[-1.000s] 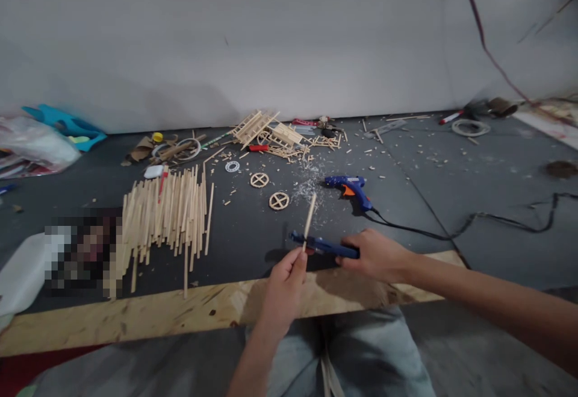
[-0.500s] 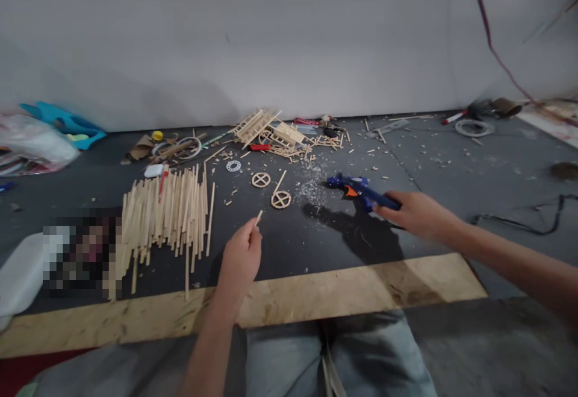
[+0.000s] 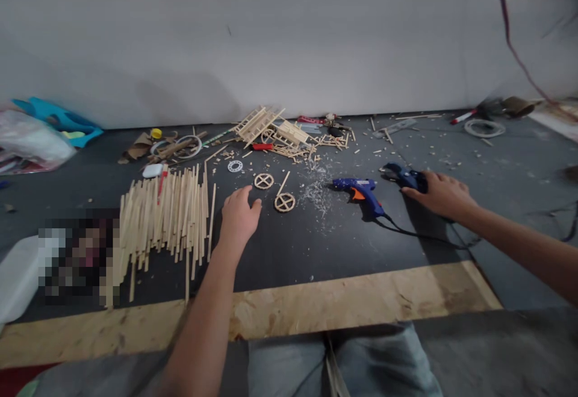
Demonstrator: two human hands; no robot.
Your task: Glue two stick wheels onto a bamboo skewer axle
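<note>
Your left hand (image 3: 238,215) lies palm-down and loose on the dark grey mat (image 3: 289,246), fingers slightly spread, gripping nothing; it sits between the heap of pale wooden sticks (image 3: 165,213) on its left and the two small round wooden spoked wheels (image 3: 284,202) on its right, touching neither. One loose thin wooden stick (image 3: 283,183) lies slanted between those two wheels, its lower end at the nearer one. Your right hand (image 3: 440,194) rests on a dark blue tool handle (image 3: 405,176), fingertips over its rear end; can't tell if the fingers are clamped on it or just laid on top. One blue hot glue gun with an orange trigger (image 3: 360,191) lies on its side just left of that hand, not touched, its black cord (image 3: 424,237) running off right under your forearm. One white ring-shaped disc (image 3: 235,166) sits behind the wheels. A pile of shavings (image 3: 316,186) lies between the wheels and the glue gun. Further back: a cluster of ladder-like wooden frames (image 3: 271,129), count unclear. One raw plywood board edge (image 3: 316,306) runs along the near side of the mat.
</note>
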